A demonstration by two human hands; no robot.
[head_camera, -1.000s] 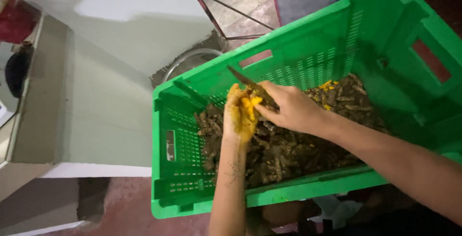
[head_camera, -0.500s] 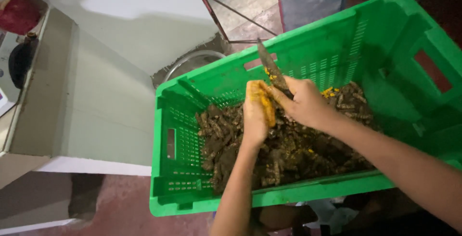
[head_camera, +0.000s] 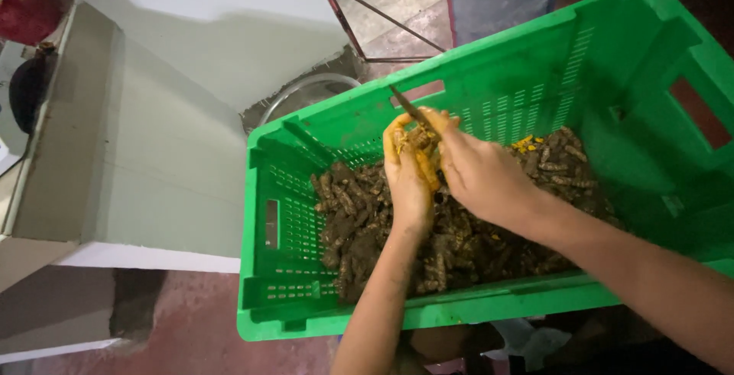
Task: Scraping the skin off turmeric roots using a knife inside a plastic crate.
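Hands over green crate (head_camera: 321, 321): left hand (head_camera: 407, 180) closed round a yellow-stained root piece (head_camera: 419, 139), right hand (head_camera: 482, 172) gripping knife (head_camera: 405, 103) w/ blade against it (held above the root pile (head_camera: 367, 230), likely so trimmings drop inside).

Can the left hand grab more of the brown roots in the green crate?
Probably yes. The left hand hovers right above the brown roots in the open-topped green crate, but it already holds a piece.

Both hands (head_camera: 447, 172) work a knife (head_camera: 404, 105) on a root (head_camera: 420, 139) over the green crate (head_camera: 535, 77)
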